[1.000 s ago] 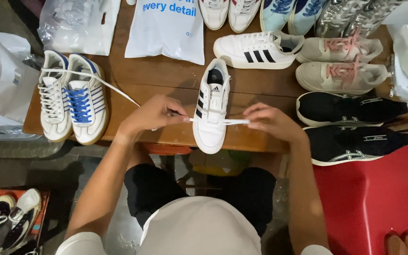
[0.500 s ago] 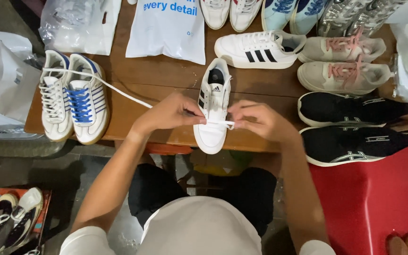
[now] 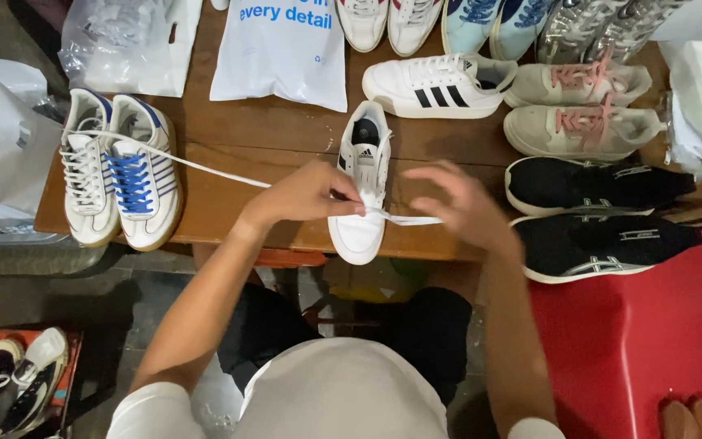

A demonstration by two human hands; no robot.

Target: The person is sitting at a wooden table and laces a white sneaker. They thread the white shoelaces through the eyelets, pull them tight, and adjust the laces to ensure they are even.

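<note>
At the far left of the wooden worktop we see a pair of white trainers, one with blue laces, parked side by side with toes toward us, out of the way of the lacing. Behind them lie a clear plastic bag and a flat white mailer bag.

A long white shoelace runs slack from that pair across the wood to our left hand. That hand is closed, fingers pinched on the lace just where it meets the white sneaker, which keeps the free length from sliding back through the eyelets.

The sneaker lies at the front edge of the worktop, toe pointing at us and overhanging a little, so the eyelets are within easy reach.

Our right hand hovers just right of the shoe, fingers spread and blurred; the short lace end passes beneath it, and we cannot tell whether it grips it.

Further right, a white three-striped sneaker, grey trainers with pink laces and black trainers sit in rows.
</note>
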